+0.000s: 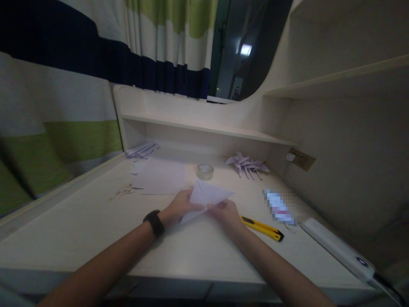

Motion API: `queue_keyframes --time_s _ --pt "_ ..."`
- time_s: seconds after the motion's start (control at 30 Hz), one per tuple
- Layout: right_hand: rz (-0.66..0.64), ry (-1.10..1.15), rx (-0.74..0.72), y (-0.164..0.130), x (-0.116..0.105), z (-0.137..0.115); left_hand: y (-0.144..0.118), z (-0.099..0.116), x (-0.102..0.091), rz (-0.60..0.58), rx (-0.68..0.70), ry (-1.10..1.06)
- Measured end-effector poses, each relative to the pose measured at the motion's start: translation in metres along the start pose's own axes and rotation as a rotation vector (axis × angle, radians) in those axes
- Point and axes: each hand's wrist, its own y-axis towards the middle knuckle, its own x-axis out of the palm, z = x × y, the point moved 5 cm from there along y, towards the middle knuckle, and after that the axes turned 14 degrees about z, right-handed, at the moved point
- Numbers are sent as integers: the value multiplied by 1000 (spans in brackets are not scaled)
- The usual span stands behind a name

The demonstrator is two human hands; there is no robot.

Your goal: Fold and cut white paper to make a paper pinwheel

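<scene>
A: And there was the paper (211, 192), front and centre, up between the two hands over the near-middle part of the desk (179, 260)! What did the left hand (182, 206) have?

B: A grasp on the paper's left side, thumb laid across the front near the lower edge. A dark watch (155, 224) sat on that wrist.

A: And the right hand (226, 210)?

B: Pinching too! Its fingertips gripped the lower edge, very near the left thumb. The sheet was creased, with one corner pointing right and another slanting down to the left. Whether it touched the desk, I couldn't tell.

A: What a field around them! Just beyond the paper lay the roll of tape (205, 172).

B: Out to the right, a yellow cutter (263, 229) rested right beside the right wrist, and past it came a phone (278, 207), its screen blurred out. Then a long white bar (335, 245) ran along the right side of the desk.

A: Far right, under the shelf (198, 124), a cluster of paper pinwheels (244, 164) lay overlapping, sticks toward us!

B: Over on the left, a flat white sheet (164, 175) lay behind the left hand, with rolled paper sticks (142, 150) bunched at the back corner and a little heap of thin pale strips (124, 190) nearer in.
</scene>
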Motion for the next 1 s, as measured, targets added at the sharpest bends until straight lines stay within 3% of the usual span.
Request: queue_keyframes --time_s 0.27,0.43,0.6,0.77,0.87,1.0 --pt "105 3 17 -6 1 -7 -6 4 6 -28 -71 -19" --pt "177 55 -12 -2 -7 -12 -5 7 1 25 -91 27" --pt "257 121 -18 9 -24 -16 -2 2 -3 41 -86 57" --pt "331 118 -173 21 -47 -31 -3 0 -3 15 -112 21" --pt "302 154 -190 24 -50 -33 -3 1 -3 15 -93 22" --pt "109 190 1 14 -27 -18 -3 3 -4 60 -61 56"
